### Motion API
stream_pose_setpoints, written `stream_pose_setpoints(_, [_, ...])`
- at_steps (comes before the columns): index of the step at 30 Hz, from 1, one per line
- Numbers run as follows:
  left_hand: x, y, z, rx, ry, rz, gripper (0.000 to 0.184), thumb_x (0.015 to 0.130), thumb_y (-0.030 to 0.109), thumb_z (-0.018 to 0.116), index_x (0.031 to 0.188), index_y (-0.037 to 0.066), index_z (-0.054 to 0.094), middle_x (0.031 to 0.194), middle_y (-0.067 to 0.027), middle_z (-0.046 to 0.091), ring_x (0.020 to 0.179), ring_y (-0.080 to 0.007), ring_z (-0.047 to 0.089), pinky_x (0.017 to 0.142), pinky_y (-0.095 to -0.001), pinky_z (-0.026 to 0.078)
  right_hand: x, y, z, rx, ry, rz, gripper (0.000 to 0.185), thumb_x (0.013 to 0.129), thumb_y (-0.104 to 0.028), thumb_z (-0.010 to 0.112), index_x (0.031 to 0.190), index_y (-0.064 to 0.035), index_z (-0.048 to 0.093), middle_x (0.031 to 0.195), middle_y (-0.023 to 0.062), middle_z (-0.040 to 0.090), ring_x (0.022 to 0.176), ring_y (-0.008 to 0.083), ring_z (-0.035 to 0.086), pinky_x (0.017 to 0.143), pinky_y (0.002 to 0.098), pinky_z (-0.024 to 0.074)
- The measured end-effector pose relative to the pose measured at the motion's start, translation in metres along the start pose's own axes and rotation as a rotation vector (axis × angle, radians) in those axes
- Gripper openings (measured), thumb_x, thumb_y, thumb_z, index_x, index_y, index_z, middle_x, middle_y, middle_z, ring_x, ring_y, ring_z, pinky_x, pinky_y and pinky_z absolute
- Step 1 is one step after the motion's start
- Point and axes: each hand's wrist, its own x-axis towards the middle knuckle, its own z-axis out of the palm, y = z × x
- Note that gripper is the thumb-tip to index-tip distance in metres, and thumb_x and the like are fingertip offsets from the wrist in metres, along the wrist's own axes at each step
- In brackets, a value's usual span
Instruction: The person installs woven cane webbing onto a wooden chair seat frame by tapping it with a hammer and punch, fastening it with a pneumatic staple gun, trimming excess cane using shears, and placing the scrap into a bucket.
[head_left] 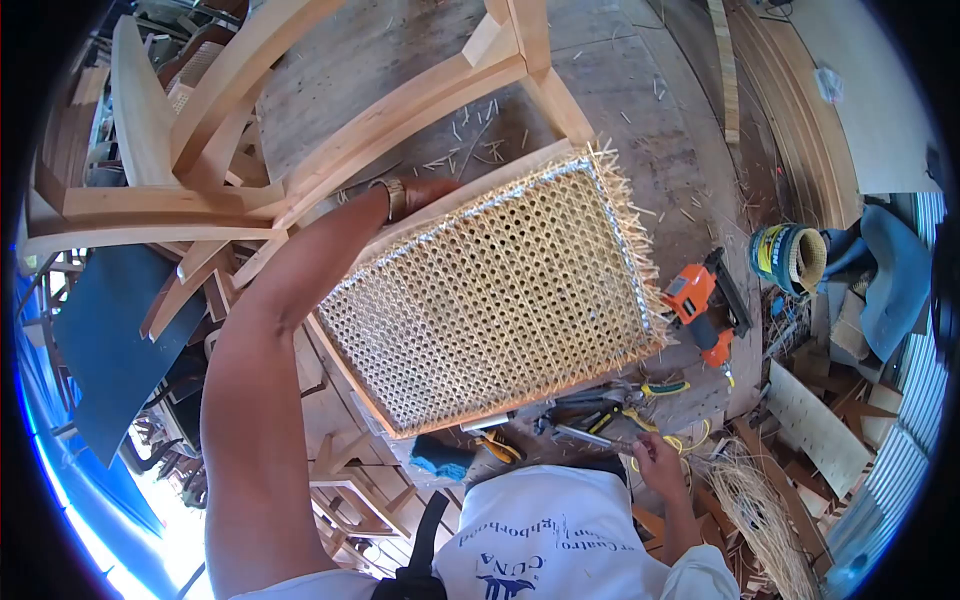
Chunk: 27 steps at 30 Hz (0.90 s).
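A wooden chair frame (pixel 400 115) lies tipped on the work surface, its woven cane seat panel (pixel 490 300) facing me. Loose cane ends stick out along the seat's right edge. My left hand (pixel 425 195) reaches over to the far side of the seat, against its back rail; the fingers are hidden there. My right hand (pixel 655 465) is low, close to my shirt. Its fingers are closed on the end of a slim hand tool with a metal shaft (pixel 585 436); I cannot make out its exact kind.
An orange nail gun (pixel 705 305) lies right of the seat. Pliers (pixel 665 388), yellow-handled cutters (pixel 497 447) and a blue cloth (pixel 440 457) sit along the near edge. A tin (pixel 788 258) stands at right, above a bundle of cane strands (pixel 760 510). Cane scraps litter the surface.
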Motion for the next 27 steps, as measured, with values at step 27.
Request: stream_pose_setpoints(27, [0.0, 0.041, 0.001, 0.591, 0.629, 0.416, 0.046, 0.094, 0.048, 0.064, 0.11, 0.005, 0.064, 0.099, -0.0122, 0.069, 0.086, -0.0206, 0.069, 0.079, -0.032, 0.057, -0.006, 0.01, -0.013, -0.011, 0.106, 0.018, 0.032, 0.096, -0.02, 0.067, 0.117, 0.0037, 0.066, 0.089, 0.0144, 0.074, 0.078, 0.0203, 0.071, 0.072, 0.0339, 0.0567])
